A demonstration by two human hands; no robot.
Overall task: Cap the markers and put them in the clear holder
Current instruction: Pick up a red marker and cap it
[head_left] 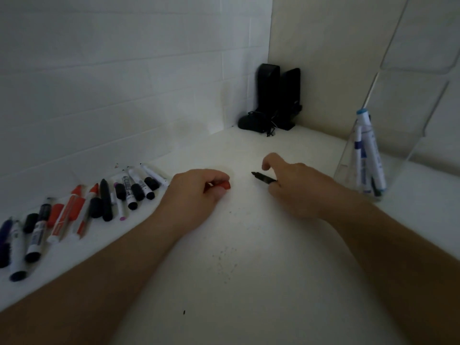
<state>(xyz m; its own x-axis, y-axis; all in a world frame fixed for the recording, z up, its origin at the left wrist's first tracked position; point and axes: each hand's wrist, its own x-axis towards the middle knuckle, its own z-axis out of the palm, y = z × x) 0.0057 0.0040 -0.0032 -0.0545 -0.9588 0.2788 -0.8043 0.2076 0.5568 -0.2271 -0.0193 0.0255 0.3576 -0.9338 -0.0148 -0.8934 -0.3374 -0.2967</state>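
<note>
Over on the right, the clear holder (pixel 358 168) stands on the white tabletop (pixel 249 270), and it already has markers in it: a few white-barrelled ones with blue bands, leaning together, the tallest showing a light blue cap (pixel 361 112) above the rest. How many exactly is hard to tell through the plastic.

In the middle, both hands are low over the tabletop. The left hand (pixel 196 192) has its grip clenched around a red cap (pixel 225 184), only the end of it peeking out past the curled fingers. The right hand (pixel 293 185) grasps a black marker (pixel 264 178) in its curled lower fingers, uncapped tip pointing left toward the other hand, with a gap between tip and cap; the index finger arches up clear of it.

Along the left, a row of loose markers and caps (pixel 82 210) lies against the white brick wall (pixel 112 83): black, orange-red, white and purple pieces, well apart from the holder.

In the far corner stand two black speakers (pixel 276 95).
</note>
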